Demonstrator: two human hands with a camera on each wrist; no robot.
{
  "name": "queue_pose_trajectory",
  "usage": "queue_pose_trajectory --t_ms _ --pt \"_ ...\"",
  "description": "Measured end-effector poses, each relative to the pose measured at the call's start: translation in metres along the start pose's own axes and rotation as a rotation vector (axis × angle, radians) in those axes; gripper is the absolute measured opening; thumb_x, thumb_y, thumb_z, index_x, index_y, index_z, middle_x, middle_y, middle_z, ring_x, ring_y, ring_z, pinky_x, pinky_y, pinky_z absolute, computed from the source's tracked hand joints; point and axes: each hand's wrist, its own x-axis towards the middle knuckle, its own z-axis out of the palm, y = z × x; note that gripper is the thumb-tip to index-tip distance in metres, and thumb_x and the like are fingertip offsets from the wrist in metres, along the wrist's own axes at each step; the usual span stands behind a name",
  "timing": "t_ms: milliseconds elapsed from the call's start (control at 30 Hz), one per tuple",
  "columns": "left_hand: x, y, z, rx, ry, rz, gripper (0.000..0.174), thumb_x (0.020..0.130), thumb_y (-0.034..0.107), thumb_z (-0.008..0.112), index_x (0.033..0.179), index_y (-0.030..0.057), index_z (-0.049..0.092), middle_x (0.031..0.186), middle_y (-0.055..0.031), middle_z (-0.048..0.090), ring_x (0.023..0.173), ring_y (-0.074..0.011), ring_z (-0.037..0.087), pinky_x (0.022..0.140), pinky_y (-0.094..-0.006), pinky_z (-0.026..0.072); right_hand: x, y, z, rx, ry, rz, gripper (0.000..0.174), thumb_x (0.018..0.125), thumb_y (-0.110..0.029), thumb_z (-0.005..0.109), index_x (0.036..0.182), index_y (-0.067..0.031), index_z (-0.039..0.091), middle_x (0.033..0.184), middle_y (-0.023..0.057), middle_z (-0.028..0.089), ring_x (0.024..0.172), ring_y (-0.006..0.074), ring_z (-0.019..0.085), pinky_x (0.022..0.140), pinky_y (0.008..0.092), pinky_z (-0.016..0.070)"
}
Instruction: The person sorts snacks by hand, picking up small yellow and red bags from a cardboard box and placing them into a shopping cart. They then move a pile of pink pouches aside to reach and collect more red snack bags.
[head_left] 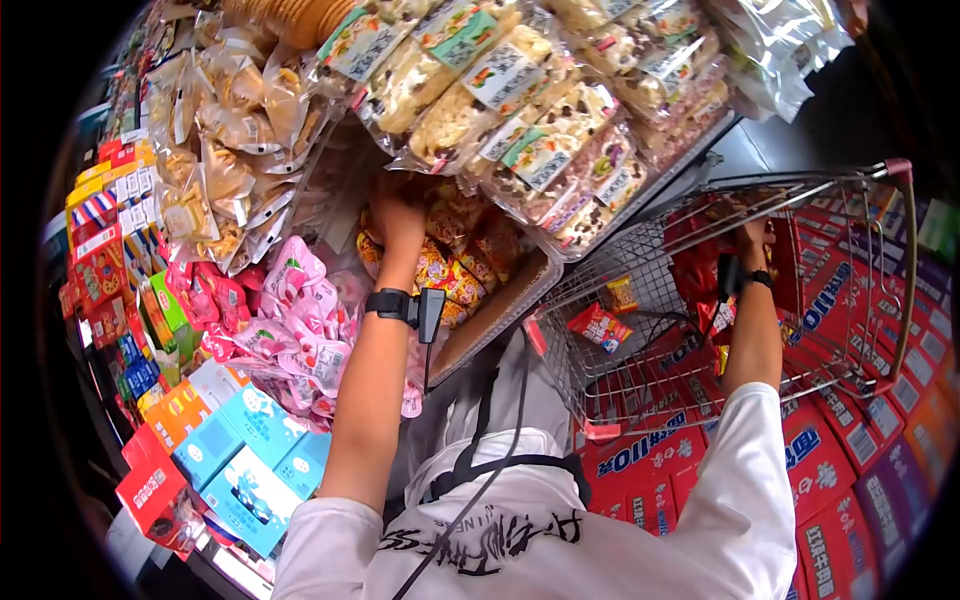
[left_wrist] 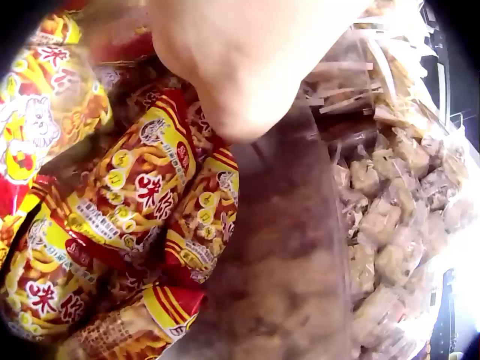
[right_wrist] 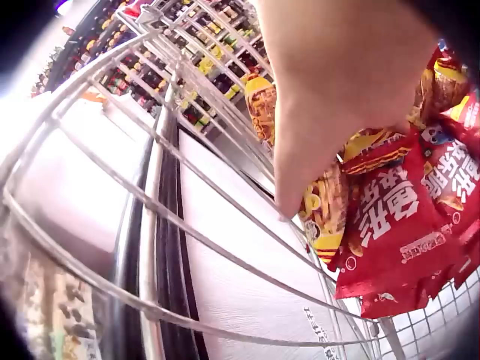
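Your shirt [head_left: 560, 540] was nearest, low in the head view. Your left hand [head_left: 397, 212] was far in, inside a box [head_left: 495, 318] of yellow snack bags [head_left: 450, 275]. That box sat under a shelf full of clear packs [head_left: 520, 110]. The left wrist view showed only the heel of that hand above the bags. Its fingers were hidden, so I cannot tell if they were open or had a bag.

On the right, your right hand [head_left: 752, 238] was down inside the cart [head_left: 810, 176], at its far side. It looked closed around the top of a bunch of red bags [right_wrist: 397, 225], which hung from it above the cart floor. Two small packs lay loose in the near left part of the cart.

I think you were at the picking step: one hand putting snacks in the cart, the other going for more. Next, your left fingers would need to close on one yellow bag and pull it out low, so it does not bump the clear packs above. Your right hand would need to let go with the red bags well inside the cart.
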Motion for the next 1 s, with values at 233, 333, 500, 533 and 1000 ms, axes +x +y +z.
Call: queue_pose_trajectory --t_ms 233,333,500,533,1000 --pt "-0.016 0.012 -0.018 0.0 0.17 0.038 0.036 0.068 -0.002 0.062 0.104 0.0008 0.058 0.101 -0.022 0.057 0.096 -0.0437 0.055 0.085 -0.0468 0.0444 0.008 -0.007 -0.011 0.069 -0.101 0.106 0.065 0.073 -0.041 0.074 0.126 -0.0086 0.055 0.11 0.0155 0.059 0.097 0.0271 0.055 0.085 0.036 0.0438" --pt "-0.025 0.035 -0.03 0.014 0.322 0.061 0.033 0.072 0.0 0.062 0.105 -0.0008 0.058 0.107 -0.0237 0.055 0.099 -0.0453 0.053 0.087 -0.0477 0.0431 0.013 -0.011 -0.018 0.082 -0.126 0.137 0.062 0.074 -0.039 0.073 0.125 -0.0079 0.055 0.108 0.0146 0.059 0.095 0.0263 0.056 0.082 0.0355 0.0442" --pt "-0.027 0.012 -0.025 0.072 0.125 -0.045 0.032 0.079 0.008 0.067 0.11 0.0009 0.059 0.106 -0.023 0.056 0.102 -0.0442 0.052 0.088 -0.0462 0.0426 0.008 -0.001 -0.011 0.151 -0.096 0.155 0.056 0.076 -0.036 0.072 0.122 -0.0067 0.057 0.105 0.0132 0.06 0.09 0.025 0.056 0.078 0.0345 0.0448" --pt "-0.025 0.012 -0.026 0.057 0.087 -0.078 0.033 0.08 0.009 0.067 0.111 0.0013 0.059 0.105 -0.0227 0.056 0.102 -0.0438 0.052 0.089 -0.0463 0.0424 0.006 0.002 -0.006 0.167 -0.079 0.152 0.055 0.077 -0.035 0.072 0.122 -0.0065 0.057 0.104 0.013 0.06 0.089 0.0247 0.056 0.077 0.0344 0.045" --pt "-0.039 0.015 -0.017 0.412 0.193 -0.018 0.043 0.08 0.021 0.066 0.117 0.0025 0.056 0.121 -0.0219 0.051 0.112 -0.0442 0.045 0.096 -0.0541 0.0345 -0.009 0.014 0.018 0.444 0.023 0.154 0.04 0.082 -0.025 0.069 0.115 -0.0032 0.061 0.095 0.0091 0.062 0.076 0.0211 0.057 0.064 0.0318 0.0468"
